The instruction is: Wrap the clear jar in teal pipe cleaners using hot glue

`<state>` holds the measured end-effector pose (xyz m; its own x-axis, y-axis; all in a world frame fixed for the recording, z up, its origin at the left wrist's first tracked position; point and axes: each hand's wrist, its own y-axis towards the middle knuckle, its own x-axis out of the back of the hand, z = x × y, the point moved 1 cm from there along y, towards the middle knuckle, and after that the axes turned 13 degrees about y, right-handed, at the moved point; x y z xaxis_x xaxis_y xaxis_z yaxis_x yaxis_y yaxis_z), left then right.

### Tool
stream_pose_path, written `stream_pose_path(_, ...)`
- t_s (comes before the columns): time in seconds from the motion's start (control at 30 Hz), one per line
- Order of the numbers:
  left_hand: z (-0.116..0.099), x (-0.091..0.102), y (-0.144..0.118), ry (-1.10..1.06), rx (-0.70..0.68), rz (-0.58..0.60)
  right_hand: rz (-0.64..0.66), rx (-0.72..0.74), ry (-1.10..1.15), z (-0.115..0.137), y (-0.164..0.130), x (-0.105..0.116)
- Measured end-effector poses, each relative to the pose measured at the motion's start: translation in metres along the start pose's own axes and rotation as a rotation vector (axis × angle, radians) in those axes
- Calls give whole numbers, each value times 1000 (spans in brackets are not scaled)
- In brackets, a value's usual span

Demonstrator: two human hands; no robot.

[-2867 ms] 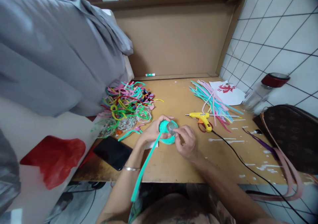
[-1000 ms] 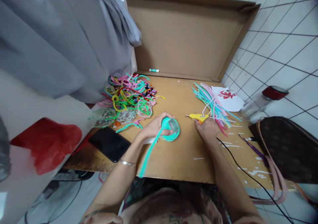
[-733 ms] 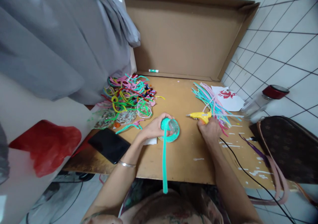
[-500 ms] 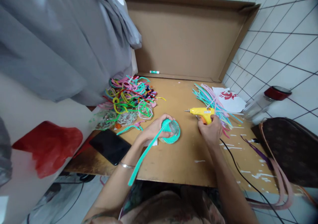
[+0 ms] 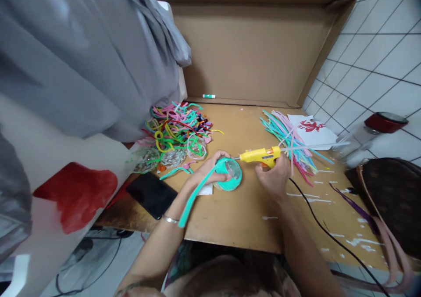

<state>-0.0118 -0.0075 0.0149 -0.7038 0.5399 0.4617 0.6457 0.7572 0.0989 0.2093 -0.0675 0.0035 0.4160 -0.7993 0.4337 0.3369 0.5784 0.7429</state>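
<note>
A small clear cup (image 5: 230, 175) wrapped in teal strip (image 5: 197, 192) is held on the wooden surface (image 5: 237, 209) by the left hand (image 5: 210, 167), grip closed around it. A yellow glue gun (image 5: 259, 155) is clasped in the right hand (image 5: 272, 178), nozzle touching the cup's rim.

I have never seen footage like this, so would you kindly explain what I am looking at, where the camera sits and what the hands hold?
There is no machine here: a person wears one camera on the head, looking forward and down at their own bare hands over a wooden table. The left hand holds a small clear cup wrapped in a teal fuzzy strip, whose loose end trails toward the body. The right hand grips a yellow glue gun, nozzle pointing at the cup. Also on the table: a tangled pile of coloured strips, a bundle of straight strips, a black phone and a brown bag.
</note>
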Motion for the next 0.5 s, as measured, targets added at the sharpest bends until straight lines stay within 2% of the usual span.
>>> stream_pose_path(0.13, -3, 1, -2, -59, 1, 8, 64, 80, -21, 6, -3, -2)
stream_pose_path(0.3, -4, 3, -2, -26, -8, 10, 25, 120, -59, 8, -3, -2)
stream_pose_path(0.5, 3, 3, -1, -11, -23, 21, 41, 143, -97, 10, -4, 1)
